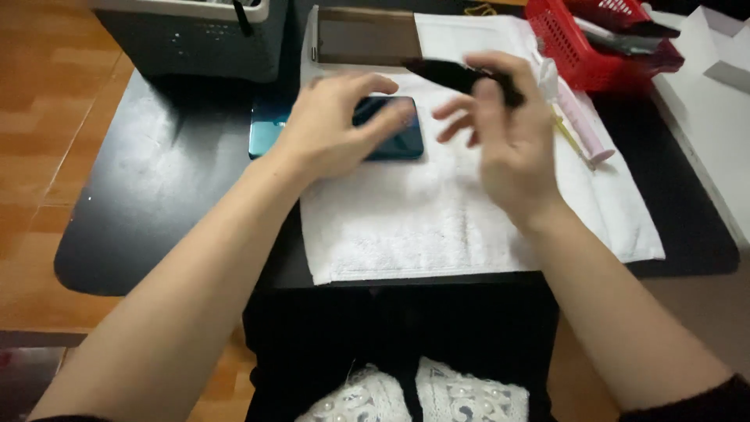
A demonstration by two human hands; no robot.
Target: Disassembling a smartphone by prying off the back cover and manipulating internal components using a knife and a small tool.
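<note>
A dark blue-green smartphone (394, 137) lies face up on a white towel (437, 211) spread over a black table (156, 180). My left hand (332, 125) rests over the phone's left half, fingers spread and touching its screen. My right hand (508, 133) hovers just right of the phone and grips a black pointed tool (453, 74), which juts up and to the left above the phone. The tool is blurred.
A red plastic basket (578, 39) with small items stands at the back right. A pink-white tube (582, 129) lies on the towel's right side. A dark flat panel (367, 35) sits behind the phone, a grey bin (195, 39) at the back left, white boxes (711, 86) at the right.
</note>
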